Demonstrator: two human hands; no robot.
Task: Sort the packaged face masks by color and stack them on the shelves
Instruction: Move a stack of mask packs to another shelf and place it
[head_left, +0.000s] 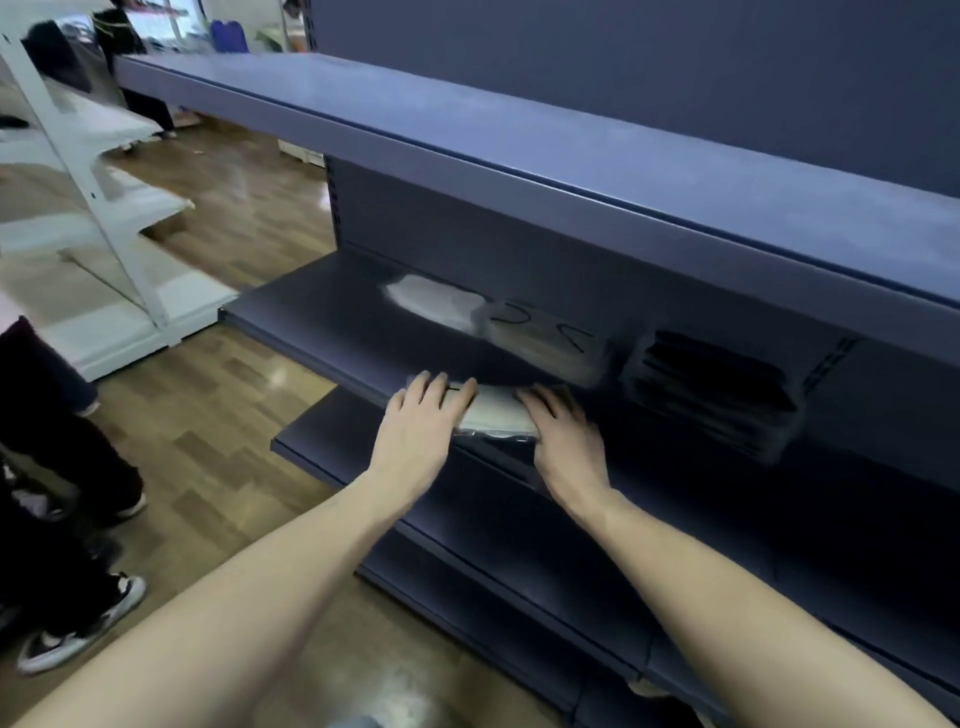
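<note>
A pale packaged face mask stack lies at the front edge of the dark blue middle shelf. My left hand rests on its left end with fingers spread over the top. My right hand holds its right end, fingers curled over it. Further back on the same shelf sit a white mask pile, a grey-beige pile with black ear loops, and a black pile at the right. The picture is blurred by motion.
A blue upper shelf overhangs the mask piles. A lower shelf juts out below my forearms. White shelving stands at the left. A person's legs and sneakers are on the wooden floor at the left edge.
</note>
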